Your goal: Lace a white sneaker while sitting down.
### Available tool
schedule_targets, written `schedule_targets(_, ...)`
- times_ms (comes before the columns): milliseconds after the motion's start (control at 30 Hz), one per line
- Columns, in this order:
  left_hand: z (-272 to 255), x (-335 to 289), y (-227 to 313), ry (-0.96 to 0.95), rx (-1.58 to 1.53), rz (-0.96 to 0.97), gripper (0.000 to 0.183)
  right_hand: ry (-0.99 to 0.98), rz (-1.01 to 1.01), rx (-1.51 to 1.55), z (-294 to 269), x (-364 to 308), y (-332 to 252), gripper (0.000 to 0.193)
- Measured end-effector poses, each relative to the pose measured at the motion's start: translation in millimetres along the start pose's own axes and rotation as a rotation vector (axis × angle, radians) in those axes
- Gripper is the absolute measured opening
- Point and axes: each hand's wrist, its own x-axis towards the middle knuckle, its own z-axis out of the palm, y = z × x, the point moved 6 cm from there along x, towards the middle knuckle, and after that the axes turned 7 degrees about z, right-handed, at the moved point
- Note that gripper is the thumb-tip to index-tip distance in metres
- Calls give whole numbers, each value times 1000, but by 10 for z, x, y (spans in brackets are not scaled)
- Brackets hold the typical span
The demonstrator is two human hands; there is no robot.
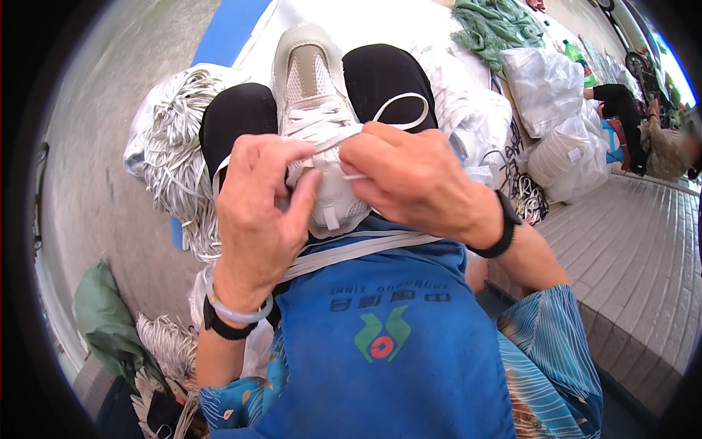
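Note:
A cream and white sneaker (308, 73) rests between my knees, its toe pointing away and its heel near my lap. White shoelace (322, 121) crosses its upper part, and one loop (423, 110) stands out to the right. My right hand (409, 175) pinches the shoelace at the collar, with a short white end poking out beside the fingers. Left of the tongue is my left hand (263, 197), its thumb and forefinger curved and apart; its other fingers are partly hidden. A long stretch of lace (351, 252) lies across the blue apron (395, 293) on my lap.
Bundled white laces (175, 139) hang to the left of my knees, with more laces (167, 340) lower down by a green bag (110, 318). Clear plastic bags (545, 88) and a green cloth (493, 29) lie to the right. Another person (629, 124) sits at the far right.

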Motion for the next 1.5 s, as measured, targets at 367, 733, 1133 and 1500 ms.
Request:
schedule_targets(367, 133, -83, 310, -123, -108, 245, 23, -148, 214, 371, -427, -50, 130, 15)
schedule_targets(733, 484, -206, 1002, -419, -711, 369, 16, -215, 108, 444, -249, 20, -23, 8)
schedule_targets(1133, 18, -465, -132, -45, -841, -495, 17, -60, 223, 367, -82, 164, 139, 4)
schedule_targets(1500, -4, -154, -155, 95, -204, -199, 9, -67, 175, 96, -76, 56, -25, 12)
